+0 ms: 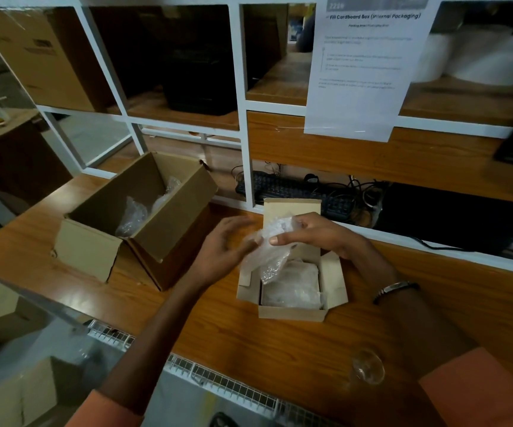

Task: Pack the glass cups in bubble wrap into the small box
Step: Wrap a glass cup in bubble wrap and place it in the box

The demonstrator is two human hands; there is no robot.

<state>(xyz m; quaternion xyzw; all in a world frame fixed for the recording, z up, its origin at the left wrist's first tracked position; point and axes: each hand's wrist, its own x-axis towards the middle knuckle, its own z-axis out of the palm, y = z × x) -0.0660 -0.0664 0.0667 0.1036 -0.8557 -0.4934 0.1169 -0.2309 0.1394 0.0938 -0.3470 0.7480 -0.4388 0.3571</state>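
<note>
A small open cardboard box (292, 312) sits on the wooden table with a bubble-wrapped bundle (293, 288) lying inside it. Above the box, my right hand (313, 234) pinches a loose piece of bubble wrap (272, 252) that hangs down toward the box. My left hand (225, 246) touches the wrap's left edge with spread fingers. A bare glass cup (367, 366) stands on the table near my right forearm. Whether the hanging wrap holds a cup cannot be told.
A larger open cardboard box (168, 223) with bubble wrap pieces (131, 215) inside stands to the left. A keyboard (286, 188) and cables lie under the shelf behind. A paper sheet (363, 66) hangs on the white shelving. A wire basket rim (224, 380) runs along the table's near edge.
</note>
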